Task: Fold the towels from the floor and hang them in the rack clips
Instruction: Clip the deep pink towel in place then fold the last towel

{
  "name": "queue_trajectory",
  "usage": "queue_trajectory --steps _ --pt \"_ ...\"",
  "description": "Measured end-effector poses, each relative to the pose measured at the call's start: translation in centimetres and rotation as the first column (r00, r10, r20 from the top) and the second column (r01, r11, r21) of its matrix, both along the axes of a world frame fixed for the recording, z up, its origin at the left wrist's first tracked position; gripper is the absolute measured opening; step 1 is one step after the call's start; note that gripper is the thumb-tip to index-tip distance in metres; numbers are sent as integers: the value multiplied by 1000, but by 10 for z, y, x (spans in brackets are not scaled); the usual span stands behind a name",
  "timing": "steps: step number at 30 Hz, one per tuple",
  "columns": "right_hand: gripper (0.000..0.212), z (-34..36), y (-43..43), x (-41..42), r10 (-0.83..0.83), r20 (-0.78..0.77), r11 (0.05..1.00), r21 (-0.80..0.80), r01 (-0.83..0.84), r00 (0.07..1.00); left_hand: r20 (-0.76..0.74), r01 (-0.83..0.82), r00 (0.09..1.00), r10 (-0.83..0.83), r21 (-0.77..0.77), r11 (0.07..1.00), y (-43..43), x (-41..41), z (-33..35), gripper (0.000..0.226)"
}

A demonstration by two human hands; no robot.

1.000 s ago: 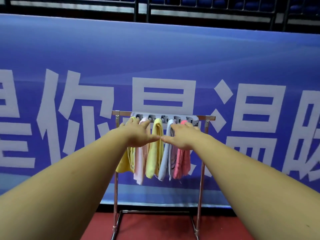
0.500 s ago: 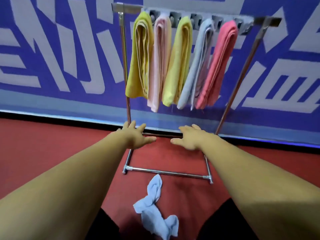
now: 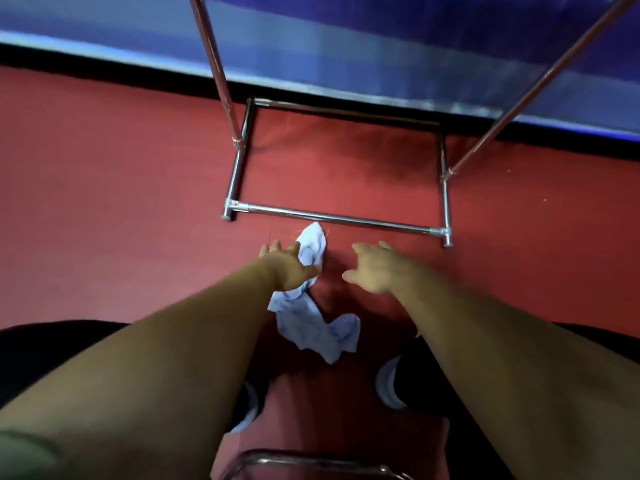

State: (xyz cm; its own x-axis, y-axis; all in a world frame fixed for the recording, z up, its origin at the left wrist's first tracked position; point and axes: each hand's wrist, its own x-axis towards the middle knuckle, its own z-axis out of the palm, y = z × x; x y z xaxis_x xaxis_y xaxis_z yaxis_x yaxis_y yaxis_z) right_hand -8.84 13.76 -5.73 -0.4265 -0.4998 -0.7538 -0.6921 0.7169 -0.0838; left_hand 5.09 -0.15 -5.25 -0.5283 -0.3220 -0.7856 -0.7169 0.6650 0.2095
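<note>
Lying crumpled on the red floor, a pale blue cloth towel sits just in front of the chrome tube rack. Its far tip almost reaches the rack's front bar, and the rest trails away from the rack toward the person's feet. Both bare forearms stretch toward the rack. The left hand is wide, fingers spread, over the end of the towel nearest the rack; whether it touches the cloth cannot be told. The right hand is wide too, fingers loosely spread, holding nothing, short of the rack's front bar and clear of the towel. Behind the rack runs a blue banner.
</note>
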Motion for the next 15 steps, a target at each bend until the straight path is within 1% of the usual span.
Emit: queue_trajectory --steps 3,5,6,8,10,15 --pt "76 -40 7 6 13 53 995 98 -19 998 90 -16 996 8 85 996 13 12 -69 86" --pt "74 -55 12 12 23 79 989 144 -34 997 118 -48 992 37 86 995 20 22 -94 90" --pt "72 -64 13 14 21 89 986 162 -35 996 133 -58 990 48 73 996 23 25 -107 86" --pt "69 -81 16 18 16 95 982 185 -33 995 186 -76 981 61 76 994 27 30 -122 75" --pt "71 -92 18 24 -6 116 981 192 -17 993 227 -112 970 81 127 986 28 33 -134 69" --pt "69 -105 23 32 -72 176 983 180 40 982 219 -52 976 20 142 988 39 34 -156 69"
